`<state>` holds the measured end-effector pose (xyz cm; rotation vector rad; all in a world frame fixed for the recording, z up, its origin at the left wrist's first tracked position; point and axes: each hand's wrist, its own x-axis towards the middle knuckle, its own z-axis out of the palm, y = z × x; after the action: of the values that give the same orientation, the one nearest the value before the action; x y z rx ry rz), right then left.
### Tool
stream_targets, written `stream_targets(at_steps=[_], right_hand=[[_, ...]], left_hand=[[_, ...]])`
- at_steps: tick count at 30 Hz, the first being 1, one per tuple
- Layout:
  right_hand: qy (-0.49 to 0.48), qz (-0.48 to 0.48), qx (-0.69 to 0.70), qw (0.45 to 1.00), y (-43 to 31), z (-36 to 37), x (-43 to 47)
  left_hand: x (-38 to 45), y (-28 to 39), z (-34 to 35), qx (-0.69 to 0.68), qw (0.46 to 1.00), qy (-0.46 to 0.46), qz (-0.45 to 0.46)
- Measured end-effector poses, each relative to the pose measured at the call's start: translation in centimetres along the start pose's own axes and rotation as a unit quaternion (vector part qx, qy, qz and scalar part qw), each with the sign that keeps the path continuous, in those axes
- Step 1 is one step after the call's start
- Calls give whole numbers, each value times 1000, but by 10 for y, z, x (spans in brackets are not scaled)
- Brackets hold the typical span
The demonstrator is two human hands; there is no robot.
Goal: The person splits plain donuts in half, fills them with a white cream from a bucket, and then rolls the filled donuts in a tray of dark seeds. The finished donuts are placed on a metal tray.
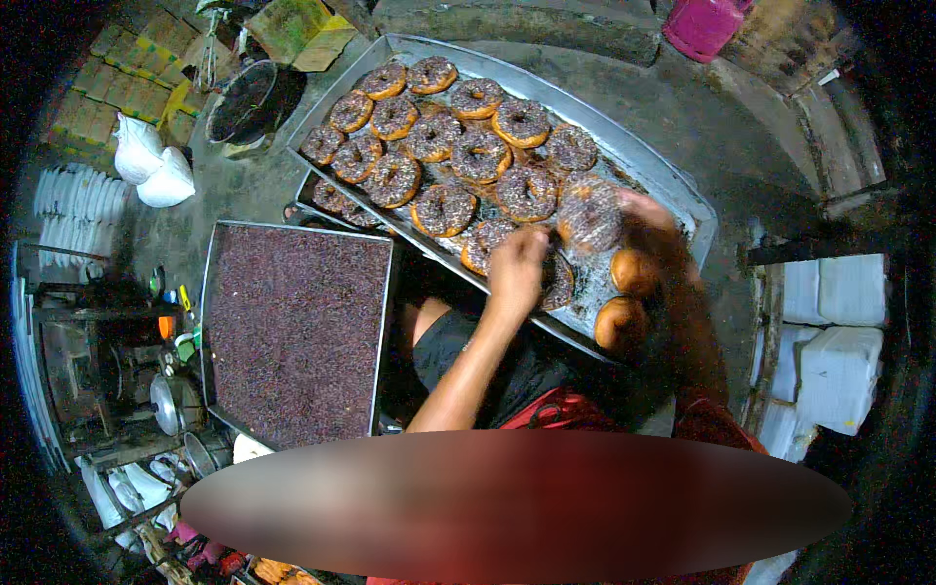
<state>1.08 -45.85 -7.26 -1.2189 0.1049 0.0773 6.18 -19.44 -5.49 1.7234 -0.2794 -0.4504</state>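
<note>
A metal tray holds several ring doughnuts topped with dark chocolate sprinkles. My right hand, blurred, grips the outer side of a sprinkled doughnut that is blurred too. Over the tray's near side hangs my left hand, its fingers curled between two other sprinkled doughnuts; whether it holds anything is not clear. Below my right hand, two plain doughnuts lie at the tray's right end. Left of my legs stands a square tray filled with dark sprinkles.
Part of a second tray with sprinkled doughnuts shows under the first. A dark-filled basin, white bags and cartons stand at the upper left. White packages sit on a rack at right. A pink container is at the top.
</note>
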Motion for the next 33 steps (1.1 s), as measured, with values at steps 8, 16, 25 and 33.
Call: stream_targets(at_steps=[8,16,25,33], right_hand=[[376,146,18,915,22,-129,-2],[103,137,-609,774,6,-39,-71],[11,-190,-379,906,-33,217,29],[-431,-99,-344,828,-23,454,33]], left_hand=[[-59,-24,122,335,929,-158,19],[-40,5,17,-257,960,-39,-101],[-66,40,-96,-414,882,225,0],[-259,29,-255,-427,829,355,70]])
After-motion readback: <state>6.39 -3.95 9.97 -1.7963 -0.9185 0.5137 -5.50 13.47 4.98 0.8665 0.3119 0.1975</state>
